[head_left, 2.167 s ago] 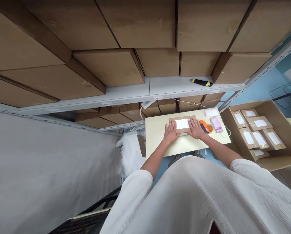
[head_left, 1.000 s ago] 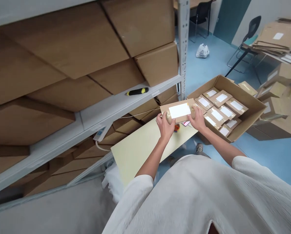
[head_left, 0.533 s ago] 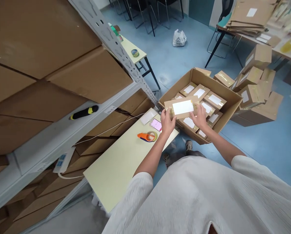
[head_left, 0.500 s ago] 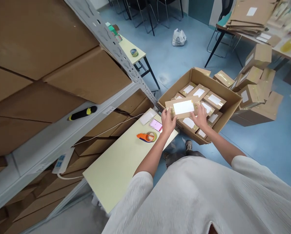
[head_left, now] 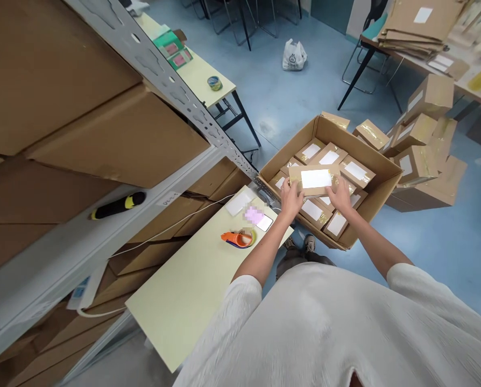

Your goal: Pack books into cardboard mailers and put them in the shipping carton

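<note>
Between my two hands is a small taped cardboard box point(head_left: 296, 175) with a white label on top. My left hand point(head_left: 292, 199) grips its left end and my right hand point(head_left: 339, 194) its right end, fingers closed around the edges. The box is over a large open carton point(head_left: 375, 200), whose inside holds several similar labelled boxes point(head_left: 356, 170). How far the held box is above those below cannot be made out.
Left of me, a pale table point(head_left: 179, 306) carries an orange tape dispenser point(head_left: 237, 238) and a phone point(head_left: 263, 222). A metal shelf point(head_left: 176, 188) of cartons rises beside it, with a black-yellow tool point(head_left: 118, 206). Stacked boxes point(head_left: 422, 166) stand right of the carton.
Both hands have moved the held box a little to the right over the large carton. The camera view has shifted slightly as well.
</note>
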A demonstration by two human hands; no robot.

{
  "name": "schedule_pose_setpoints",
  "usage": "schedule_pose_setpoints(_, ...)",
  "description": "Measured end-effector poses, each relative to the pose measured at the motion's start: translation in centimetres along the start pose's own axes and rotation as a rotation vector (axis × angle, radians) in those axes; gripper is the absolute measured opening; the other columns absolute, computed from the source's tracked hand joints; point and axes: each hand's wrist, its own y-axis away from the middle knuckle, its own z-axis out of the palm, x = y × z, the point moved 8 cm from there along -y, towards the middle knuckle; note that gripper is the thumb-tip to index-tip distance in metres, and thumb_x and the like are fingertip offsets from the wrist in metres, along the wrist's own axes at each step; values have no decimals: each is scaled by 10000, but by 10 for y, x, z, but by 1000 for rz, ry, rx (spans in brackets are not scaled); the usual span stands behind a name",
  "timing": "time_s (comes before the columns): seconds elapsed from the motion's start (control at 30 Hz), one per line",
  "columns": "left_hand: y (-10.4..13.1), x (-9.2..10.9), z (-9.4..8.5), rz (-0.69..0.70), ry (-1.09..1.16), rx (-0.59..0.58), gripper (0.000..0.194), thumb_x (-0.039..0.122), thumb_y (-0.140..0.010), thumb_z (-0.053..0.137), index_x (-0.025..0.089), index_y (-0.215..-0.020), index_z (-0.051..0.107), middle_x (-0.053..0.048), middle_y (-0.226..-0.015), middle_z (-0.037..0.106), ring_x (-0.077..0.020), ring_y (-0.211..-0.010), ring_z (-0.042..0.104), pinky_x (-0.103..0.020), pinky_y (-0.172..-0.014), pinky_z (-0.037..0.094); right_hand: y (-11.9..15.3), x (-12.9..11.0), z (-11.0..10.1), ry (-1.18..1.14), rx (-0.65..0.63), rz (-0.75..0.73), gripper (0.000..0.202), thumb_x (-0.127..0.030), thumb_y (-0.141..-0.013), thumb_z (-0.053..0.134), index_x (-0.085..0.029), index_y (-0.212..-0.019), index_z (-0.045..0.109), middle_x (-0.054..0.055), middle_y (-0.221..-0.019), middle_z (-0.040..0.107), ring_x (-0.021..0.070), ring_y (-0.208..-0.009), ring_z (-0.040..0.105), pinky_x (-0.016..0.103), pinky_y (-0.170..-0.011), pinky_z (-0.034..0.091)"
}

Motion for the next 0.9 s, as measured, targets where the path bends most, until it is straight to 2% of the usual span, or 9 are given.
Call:
schedule_pose_setpoints(0.1, -9, -10, 9, -20, 9, -41, 553, 202, -928, 680, 230, -1477, 620, -176, -1694, 413, -409, -1575, 450, -577, -1288, 430, -16, 0, 6, 9, -14, 22, 759, -534, -1017, 561, -204, -1677, 385, 214, -1662, 486, 411, -1530, 433, 667, -1253, 415)
schedule_pose_setpoints(0.23, -21, -37, 14, -86, 6, -96, 573, 224, -925, 689, 238, -1491, 601, -186, -1696, 419, -406, -1590, 448, -577, -1281, 435, -38, -5, 31, 43, -63, 52, 781, -499, -981, 605, -203, -1671, 392, 214, -1655, 492, 423, -1520, 444, 678, -1250, 422)
schedule_pose_setpoints(0.47, -59, -89, -4, -151, -41, -107, 691, 187, -854, 735, 284, -1522, 586, -174, -1677, 433, -435, -1544, 488, -621, -1280, 423, -56, -26, 89, 74, -114, 80, 793, -426, -958, 582, -163, -1674, 364, 231, -1623, 516, 414, -1501, 461, 659, -1263, 418)
schedule_pose_setpoints(0.7, -73, -115, -15, -178, -39, -103, 726, 203, -877, 724, 258, -1577, 542, -181, -1637, 442, -402, -1490, 546, -561, -1251, 481, -95, -43, 111, 27, -75, 88, 823, -372, -931, 581, -157, -1691, 353, 224, -1644, 519, 426, -1500, 478, 677, -1267, 405)
schedule_pose_setpoints(0.83, -94, -128, -22, -156, -35, -105, 708, 148, -859, 701, 268, -1547, 583, -172, -1700, 426, -409, -1576, 457, -620, -1307, 407, -95, -38, 119, 20, -59, 154, 876, -454, -970, 580, -131, -1734, 302, 254, -1584, 578, 449, -1418, 561, 666, -1195, 478)
schedule_pose_setpoints(0.9, -102, -130, -23, -124, -48, -111, 679, 127, -848, 696, 264, -1509, 621, -161, -1722, 428, -405, -1648, 351, -647, -1362, 303, -85, -31, 130, -17, -146, 170, 878, -491, -985, 577, -146, -1745, 305, 219, -1428, 697, 429, -1291, 654, 632, -1125, 541)
